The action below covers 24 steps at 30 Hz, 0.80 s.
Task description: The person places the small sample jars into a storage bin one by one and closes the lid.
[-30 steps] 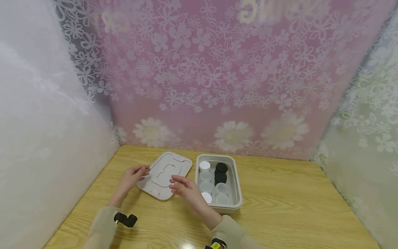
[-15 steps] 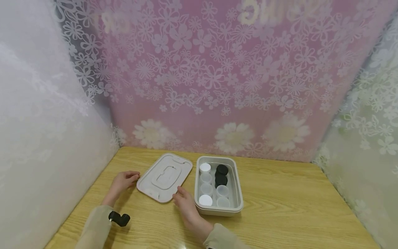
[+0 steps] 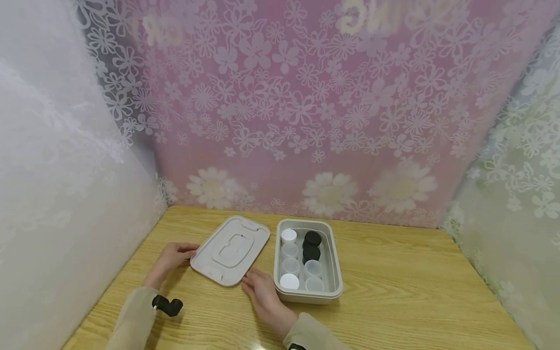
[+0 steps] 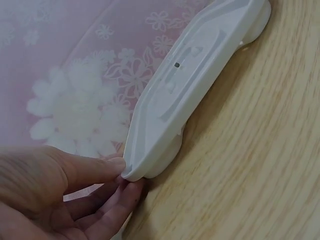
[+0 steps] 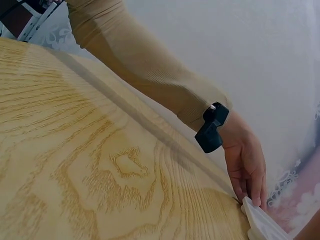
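Observation:
A pale, rounded-rectangular lid (image 3: 232, 249) lies on the table with its ridged side up. At its left edge my left hand (image 3: 172, 256) pinches the rim, thumb above and fingers below, as the left wrist view shows of the lid (image 4: 197, 82). My right hand (image 3: 266, 294) holds the near right corner; its fingertips are partly hidden. In the right wrist view, the left hand (image 5: 247, 165) appears at the lid's far end (image 5: 262, 222). Just right of the right hand stands an uncovered plastic box (image 3: 337, 272).
Inside the box, small round tubs stand in two columns: white-topped ones (image 3: 289, 281), translucent ones (image 3: 313, 268) and black ones (image 3: 311, 253). The wooden table (image 3: 407, 282) extends right of the box. A flowered pink backdrop (image 3: 280, 121) rises behind, with pale walls at both sides.
Both hands have come down and outward from over the lid to its edges, and now grip it. The lid has shifted slightly to the left. The box keeps its place.

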Tool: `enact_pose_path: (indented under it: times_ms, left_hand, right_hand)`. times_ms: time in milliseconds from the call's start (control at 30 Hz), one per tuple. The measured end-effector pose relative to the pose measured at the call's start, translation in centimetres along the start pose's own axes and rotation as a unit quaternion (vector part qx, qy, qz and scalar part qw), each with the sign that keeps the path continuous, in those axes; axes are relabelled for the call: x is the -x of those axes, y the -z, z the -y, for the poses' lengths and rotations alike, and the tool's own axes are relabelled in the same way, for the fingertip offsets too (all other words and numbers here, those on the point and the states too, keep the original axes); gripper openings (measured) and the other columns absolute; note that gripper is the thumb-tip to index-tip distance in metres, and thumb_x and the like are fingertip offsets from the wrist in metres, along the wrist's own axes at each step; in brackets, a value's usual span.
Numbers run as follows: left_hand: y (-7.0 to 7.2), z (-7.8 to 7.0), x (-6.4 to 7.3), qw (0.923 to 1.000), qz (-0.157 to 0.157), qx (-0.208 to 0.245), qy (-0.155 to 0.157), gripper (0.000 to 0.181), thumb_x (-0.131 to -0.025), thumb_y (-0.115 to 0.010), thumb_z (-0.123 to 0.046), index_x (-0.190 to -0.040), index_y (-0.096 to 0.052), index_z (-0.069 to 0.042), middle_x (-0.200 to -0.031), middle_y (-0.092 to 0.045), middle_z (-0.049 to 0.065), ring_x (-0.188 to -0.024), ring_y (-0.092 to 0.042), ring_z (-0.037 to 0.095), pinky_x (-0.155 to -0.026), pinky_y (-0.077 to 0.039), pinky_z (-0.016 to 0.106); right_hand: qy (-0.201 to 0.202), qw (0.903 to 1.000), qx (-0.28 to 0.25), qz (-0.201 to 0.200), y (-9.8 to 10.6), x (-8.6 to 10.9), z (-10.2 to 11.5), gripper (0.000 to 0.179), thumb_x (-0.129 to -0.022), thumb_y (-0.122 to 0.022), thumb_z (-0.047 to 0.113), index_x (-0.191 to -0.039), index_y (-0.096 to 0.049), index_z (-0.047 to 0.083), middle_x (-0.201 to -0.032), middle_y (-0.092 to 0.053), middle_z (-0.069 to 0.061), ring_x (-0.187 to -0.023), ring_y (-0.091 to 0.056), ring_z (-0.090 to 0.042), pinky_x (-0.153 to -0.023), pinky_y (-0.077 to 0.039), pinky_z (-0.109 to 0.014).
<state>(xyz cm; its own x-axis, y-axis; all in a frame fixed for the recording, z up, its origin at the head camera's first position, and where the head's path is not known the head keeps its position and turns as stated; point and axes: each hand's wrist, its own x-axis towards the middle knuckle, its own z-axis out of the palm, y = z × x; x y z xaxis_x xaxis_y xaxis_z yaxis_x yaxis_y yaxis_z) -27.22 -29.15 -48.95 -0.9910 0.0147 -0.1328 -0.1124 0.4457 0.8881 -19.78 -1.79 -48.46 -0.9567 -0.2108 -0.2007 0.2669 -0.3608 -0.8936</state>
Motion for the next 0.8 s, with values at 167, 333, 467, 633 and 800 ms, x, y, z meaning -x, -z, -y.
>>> enact_pose_path:
  times_ms: [167, 333, 467, 633, 800]
  left_hand:
    - [0.6, 0.4, 0.4, 0.9998, 0.010, 0.017, -0.006, 0.035, -0.102, -0.058, -0.004, -0.132, -0.059, 0.015, -0.129, -0.062, 0.031, -0.103, -0.070, 0.024, -0.081, -0.060, 0.032]
    - [1.5, 0.7, 0.9, 0.9990, 0.020, 0.033, -0.023, 0.037, -0.101, -0.059, -0.005, -0.132, -0.058, 0.016, -0.127, -0.064, 0.031, -0.095, -0.071, 0.013, -0.078, -0.059, 0.028]
    - [2.2, 0.9, 1.3, 0.9986, 0.026, 0.034, -0.031, 0.039, -0.102, -0.059, -0.006, -0.133, -0.057, 0.017, -0.128, -0.063, 0.031, -0.095, -0.069, 0.007, -0.080, -0.058, 0.024]
    - [2.8, 1.0, 2.0, 0.9981, 0.029, 0.043, -0.034, 0.040, -0.103, -0.057, -0.007, -0.135, -0.055, 0.017, -0.130, -0.062, 0.030, -0.094, -0.066, 0.002, -0.081, -0.057, 0.022]
    - [3.3, 0.7, 2.5, 0.9970, 0.034, 0.060, -0.036, 0.044, -0.104, -0.057, -0.012, -0.139, -0.052, 0.015, -0.132, -0.063, 0.026, -0.095, -0.065, -0.003, -0.085, -0.056, 0.022]
  right_hand:
    - [-0.003, 0.9994, -0.035, 0.001, -0.1, -0.3, -0.6, 0.049, -0.105, -0.036, 0.000, -0.143, -0.025, -0.029, -0.140, -0.042, -0.042, -0.116, -0.055, -0.029, -0.116, -0.037, -0.050]
    - [-0.012, 0.9966, -0.081, 0.006, -0.4, -0.5, -0.5, 0.047, -0.108, -0.033, 0.004, -0.143, -0.028, -0.028, -0.139, -0.041, -0.041, -0.121, -0.053, -0.031, -0.117, -0.037, -0.048]
    - [-0.023, 0.9919, -0.125, 0.003, -0.7, -0.5, -0.1, 0.046, -0.109, -0.033, 0.004, -0.143, -0.030, -0.025, -0.140, -0.041, -0.038, -0.129, -0.049, -0.037, -0.116, -0.038, -0.045]
    - [-0.041, 0.9861, -0.160, 0.013, -1.1, -0.1, 0.5, 0.046, -0.109, -0.029, 0.005, -0.147, -0.029, -0.022, -0.142, -0.040, -0.035, -0.132, -0.047, -0.039, -0.116, -0.038, -0.043]
    - [-0.054, 0.9802, -0.190, 0.019, -1.5, 0.4, 1.5, 0.047, -0.110, -0.028, 0.006, -0.149, -0.027, -0.020, -0.141, -0.037, -0.031, -0.134, -0.042, -0.037, -0.118, -0.036, -0.041]
